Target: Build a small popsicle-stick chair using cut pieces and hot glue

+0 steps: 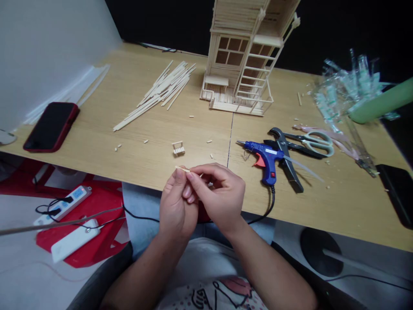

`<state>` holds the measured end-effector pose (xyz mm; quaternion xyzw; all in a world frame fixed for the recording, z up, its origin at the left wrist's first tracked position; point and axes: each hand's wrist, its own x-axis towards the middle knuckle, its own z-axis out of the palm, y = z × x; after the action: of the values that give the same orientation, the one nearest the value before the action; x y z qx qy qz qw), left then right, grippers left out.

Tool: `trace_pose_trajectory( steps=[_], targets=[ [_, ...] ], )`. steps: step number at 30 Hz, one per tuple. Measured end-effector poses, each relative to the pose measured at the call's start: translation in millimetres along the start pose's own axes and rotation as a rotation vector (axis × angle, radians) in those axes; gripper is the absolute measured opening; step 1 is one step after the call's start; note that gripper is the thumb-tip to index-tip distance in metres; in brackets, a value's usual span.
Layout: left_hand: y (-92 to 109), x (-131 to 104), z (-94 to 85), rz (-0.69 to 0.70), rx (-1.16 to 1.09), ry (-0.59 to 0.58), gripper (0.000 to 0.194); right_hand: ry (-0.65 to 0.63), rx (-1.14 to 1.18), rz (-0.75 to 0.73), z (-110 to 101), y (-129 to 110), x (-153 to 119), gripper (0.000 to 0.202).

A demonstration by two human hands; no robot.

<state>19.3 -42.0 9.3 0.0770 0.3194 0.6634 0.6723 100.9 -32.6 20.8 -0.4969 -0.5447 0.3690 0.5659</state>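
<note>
Forearms (269, 258), stick (183, 169) apparently in two-handed grip (221, 191)

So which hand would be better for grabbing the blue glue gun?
Probably the right hand: it is nearer to the blue glue gun, on that side. The left hand is farther off. Both are pinching a small wooden piece, though.

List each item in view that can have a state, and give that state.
Left hand, pinching a small stick
Right hand, pinching the same stick
Glue gun, on its side, unheld
Wooden model, upright
Miniature bench, upright
Loose sticks, piled
Red-cased phone, screen dark
Power strip, two plugs in
</note>
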Motion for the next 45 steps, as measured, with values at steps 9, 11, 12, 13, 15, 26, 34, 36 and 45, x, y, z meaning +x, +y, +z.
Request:
trace_pose_trajectory(
  steps=[9,11,12,13,15,26,34,36,45],
  targets=[
    [3.9,3.3,-4.9,0.0,-0.017,0.006,0.037,-0.05,0.066,0.106,4.2,3.6,2.6,0.007],
    [5.8,2.7,-5.8,-0.012,-0.024,0.034,0.034,-0.044,0.04,0.113,3.2,5.7,8.4,0.008],
    [7.3,2.0,-6.5,-0.015,-0.016,0.054,0.036,-0.046,0.027,0.124,2.2,6.8,12.7,0.008],
    [9.5,1.3,-7.7,-0.014,0.005,0.072,0.038,-0.058,0.018,0.141,1.0,7.8,17.9,0.008],
    [17.2,1.6,-12.7,0.021,0.096,0.091,0.038,-0.116,0.001,0.195,-1.5,9.9,30.1,0.011],
    [82.5,75.0,-67.5,0.622,1.426,-0.145,0.058,-0.378,-0.198,0.42,6.2,23.8,79.3,0.01],
    [72.6,81.9,-54.6,0.65,1.495,-0.262,0.058,-0.394,-0.121,0.52,9.0,29.0,85.9,0.01],
    [72.2,82.8,-53.2,0.658,1.509,-0.262,0.057,-0.392,-0.102,0.528,9.9,30.4,86.6,0.008],
    [71.5,84.1,-49.5,0.688,1.556,-0.229,0.05,-0.385,-0.141,0.554,14.7,31.8,88.7,0.007]
  ],
)
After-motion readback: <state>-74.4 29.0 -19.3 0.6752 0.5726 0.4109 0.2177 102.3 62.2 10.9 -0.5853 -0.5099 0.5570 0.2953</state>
